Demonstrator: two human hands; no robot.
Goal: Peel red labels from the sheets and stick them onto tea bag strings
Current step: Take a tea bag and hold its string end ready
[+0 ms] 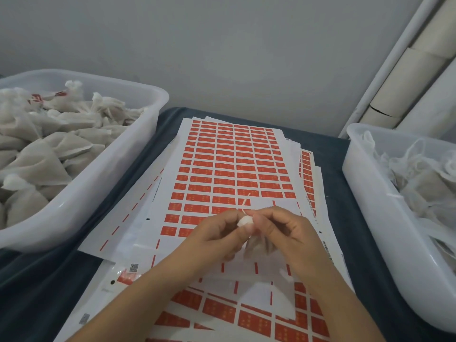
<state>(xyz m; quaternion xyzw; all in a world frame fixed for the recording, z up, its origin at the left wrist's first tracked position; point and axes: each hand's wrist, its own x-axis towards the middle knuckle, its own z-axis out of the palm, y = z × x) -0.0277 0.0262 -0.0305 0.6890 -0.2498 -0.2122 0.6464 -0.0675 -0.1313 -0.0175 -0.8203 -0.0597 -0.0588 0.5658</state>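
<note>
A sheet of red labels (pixel 229 166) lies in the middle of the dark table, with more label sheets (pixel 246 314) under and in front of it. Both hands meet above the sheet's near rows. My left hand (pixel 217 233) and my right hand (pixel 278 228) pinch the gathered white top of a tea bag (pixel 245 221). Its thin string (pixel 246 202) sticks up and away from the fingers. The bag's body (pixel 257 246) hangs below, partly hidden by my right hand. I see no label on the string.
A translucent tub (pixel 138 154) on the left holds several tea bags, a few with red labels. Another tub (pixel 370 193) on the right holds more tea bags with loose strings. Cardboard tubes (pixel 404 77) lean against the wall at the back right.
</note>
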